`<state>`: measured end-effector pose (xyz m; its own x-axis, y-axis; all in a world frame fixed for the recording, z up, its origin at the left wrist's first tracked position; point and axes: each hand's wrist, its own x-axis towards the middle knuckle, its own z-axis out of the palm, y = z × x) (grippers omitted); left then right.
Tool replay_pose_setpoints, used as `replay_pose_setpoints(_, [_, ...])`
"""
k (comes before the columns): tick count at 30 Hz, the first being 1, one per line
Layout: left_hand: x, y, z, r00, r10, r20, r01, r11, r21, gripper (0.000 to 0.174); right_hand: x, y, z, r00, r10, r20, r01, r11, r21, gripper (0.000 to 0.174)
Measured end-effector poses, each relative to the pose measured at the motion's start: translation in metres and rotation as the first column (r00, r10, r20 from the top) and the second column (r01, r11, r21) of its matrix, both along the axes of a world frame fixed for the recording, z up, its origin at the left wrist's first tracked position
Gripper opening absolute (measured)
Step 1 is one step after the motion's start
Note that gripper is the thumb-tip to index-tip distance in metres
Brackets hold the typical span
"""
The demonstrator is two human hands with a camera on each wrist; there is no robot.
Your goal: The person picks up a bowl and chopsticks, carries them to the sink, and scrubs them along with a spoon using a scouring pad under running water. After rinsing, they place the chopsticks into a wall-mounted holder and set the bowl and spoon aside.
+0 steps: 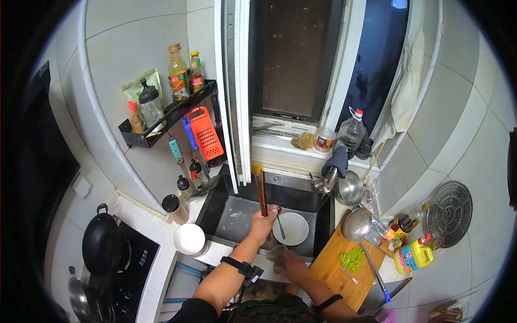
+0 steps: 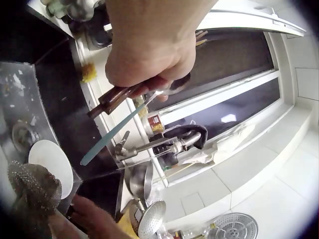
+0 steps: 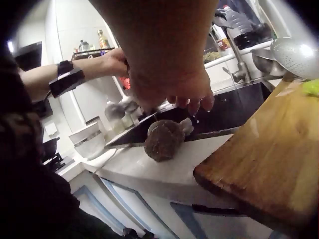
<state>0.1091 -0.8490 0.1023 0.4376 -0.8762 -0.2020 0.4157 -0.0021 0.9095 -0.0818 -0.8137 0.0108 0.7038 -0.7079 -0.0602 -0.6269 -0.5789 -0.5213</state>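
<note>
My left hand (image 1: 262, 225) grips brown wooden chopsticks (image 1: 262, 194) over the sink, and the same fingers hold a spoon. In the left wrist view the spoon's teal handle (image 2: 113, 133) slants down, with its metal bowl up at the fingers. A white bowl (image 1: 299, 230) sits in the dark sink (image 1: 234, 212) below. Near the sink's front edge my right hand (image 1: 295, 268) holds a greyish-brown mesh dishcloth (image 1: 277, 258). The right wrist view shows this bunched cloth (image 3: 163, 141) hanging under the hand; the grip itself is partly hidden.
White bowls (image 1: 189, 240) stand left of the sink. On the right lies a cutting board (image 1: 328, 252) with chopped greens (image 1: 352, 259), a strainer (image 1: 357, 225) and a yellow bottle (image 1: 413, 257) about it. The faucet (image 1: 326, 184) rises behind the sink. A wok (image 1: 103, 245) rests at left.
</note>
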Motion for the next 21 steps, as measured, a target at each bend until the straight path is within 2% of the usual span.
replay_pose_setpoints(2, [0.004,0.0,-0.001,1.0,-0.005,-0.005,0.005,1.0,0.001,0.012,-0.008,-0.009,0.006,0.98,-0.126,0.151,0.114,0.99,0.082,0.064])
replay_pose_setpoints(5, [0.006,-0.003,-0.002,0.999,-0.032,0.002,0.032,0.999,-0.006,0.015,-0.002,-0.027,0.015,0.835,-0.281,0.474,0.354,0.932,-0.072,0.048])
replay_pose_setpoints(8, [0.002,-0.007,-0.008,0.993,-0.105,-0.045,0.103,0.994,-0.029,0.015,0.017,-0.037,0.055,0.817,-0.297,0.495,0.268,0.954,0.131,0.042])
replay_pose_setpoints(11, [-0.004,-0.01,-0.008,0.988,-0.115,-0.1,0.112,0.993,-0.034,0.007,0.023,-0.053,0.048,0.882,-0.317,0.35,0.144,0.886,0.44,0.042])
replay_pose_setpoints(14, [0.002,-0.011,-0.018,0.973,-0.119,-0.2,0.112,0.993,-0.047,0.006,0.022,-0.055,0.024,0.838,-0.278,0.469,-0.006,0.856,0.518,0.038])
replay_pose_setpoints(17, [0.0,-0.004,-0.007,0.954,-0.089,-0.285,0.083,0.996,-0.034,0.006,0.031,-0.05,-0.005,0.768,-0.247,0.591,0.062,0.947,0.316,0.032])
replay_pose_setpoints(20, [0.0,-0.002,-0.007,0.977,-0.07,-0.203,0.064,0.997,-0.038,0.017,0.031,-0.05,0.015,0.856,-0.293,0.426,-0.002,0.823,0.569,0.028])
replay_pose_setpoints(21, [0.004,0.001,-0.008,0.994,-0.036,-0.099,0.041,0.998,0.051,0.018,0.031,-0.047,0.019,0.822,-0.375,0.428,0.023,0.774,0.633,0.026])
